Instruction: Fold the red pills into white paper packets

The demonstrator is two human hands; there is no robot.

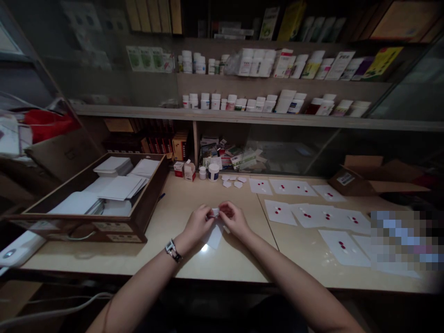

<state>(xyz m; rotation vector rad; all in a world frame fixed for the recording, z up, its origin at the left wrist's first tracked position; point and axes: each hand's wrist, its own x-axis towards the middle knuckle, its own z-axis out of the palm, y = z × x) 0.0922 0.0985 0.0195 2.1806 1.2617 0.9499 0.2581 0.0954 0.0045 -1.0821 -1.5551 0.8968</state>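
Observation:
My left hand [197, 225] and my right hand [234, 218] meet above the light tabletop [166, 259], with their fingertips pinching a small folded piece of white paper [215, 212] between them. A white paper sheet [214, 236] lies under my hands. To the right, several white sheets carry small red tablets, among them one sheet [280, 212] nearest my right hand. Several small white paper squares [231, 181] sit beyond my fingers. A wristwatch [173, 250] circles my left wrist.
A wooden drawer [152, 194] holding stacks of white paper stands at the left of the table. Small bottles and a carton [189, 171] stand at the back edge. Glass-fronted shelves of medicine bottles rise behind, and an open cardboard box [367, 178] sits at the back right.

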